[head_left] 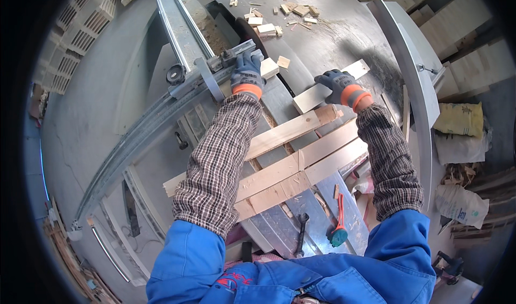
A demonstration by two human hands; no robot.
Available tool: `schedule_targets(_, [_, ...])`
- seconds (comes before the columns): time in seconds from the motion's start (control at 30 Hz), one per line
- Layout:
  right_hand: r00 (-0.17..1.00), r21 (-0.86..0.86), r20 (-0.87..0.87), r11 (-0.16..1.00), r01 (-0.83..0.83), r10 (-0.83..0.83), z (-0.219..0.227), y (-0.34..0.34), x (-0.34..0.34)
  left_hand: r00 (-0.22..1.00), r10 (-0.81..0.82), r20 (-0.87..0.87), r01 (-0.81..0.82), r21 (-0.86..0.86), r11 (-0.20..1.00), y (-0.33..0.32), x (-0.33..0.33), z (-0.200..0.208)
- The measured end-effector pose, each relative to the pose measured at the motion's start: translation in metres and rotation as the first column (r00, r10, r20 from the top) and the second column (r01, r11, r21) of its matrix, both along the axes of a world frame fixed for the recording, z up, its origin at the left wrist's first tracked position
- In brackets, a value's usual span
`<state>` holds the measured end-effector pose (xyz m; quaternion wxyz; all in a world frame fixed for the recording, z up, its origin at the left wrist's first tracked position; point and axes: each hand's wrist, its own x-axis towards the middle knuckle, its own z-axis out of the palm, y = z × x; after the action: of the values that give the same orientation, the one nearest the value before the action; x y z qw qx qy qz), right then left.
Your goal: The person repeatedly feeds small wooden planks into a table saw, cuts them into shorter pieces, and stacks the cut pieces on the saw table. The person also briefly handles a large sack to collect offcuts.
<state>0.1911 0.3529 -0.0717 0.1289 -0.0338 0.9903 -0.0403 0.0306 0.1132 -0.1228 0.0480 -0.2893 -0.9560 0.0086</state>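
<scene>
My left hand (248, 71), in a grey glove with an orange cuff, is closed over a short pale wooden board (269, 67) beside the metal fence (210, 79). The fingers point away and hide part of the board. To the right, my right hand (338, 85), gloved alike, grips another pale wooden board (313, 99) around its middle. This board lies at a slant over the machine table, its far end showing a small dark mark. Nearer me, several long wooden boards (301, 132) lie side by side beneath my forearms.
Small wood offcuts (266, 30) and sawdust are scattered on the metal table (333, 14). A dark spanner (302, 234) and a red-handled brush (339, 223) lie near my body. A metal rail (408, 73) runs along the right; a yellow sack (459, 120) sits beyond it.
</scene>
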Motion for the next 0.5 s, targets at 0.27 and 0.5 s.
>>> schedule_targets(0.27, [0.922, -0.379, -0.327, 0.922, 0.074, -0.209, -0.032, -0.059, -0.054, 0.981, -0.045, 0.190, 0.042, 0.023, 0.999, -0.005, -0.003, 0.017])
schedule_targets(0.5, [0.856, -0.527, -0.105, 0.759, 0.383, -0.505, -0.045, -0.085, -0.084, 0.974, -0.107, 0.201, 0.102, 0.036, 0.994, -0.012, 0.010, 0.023])
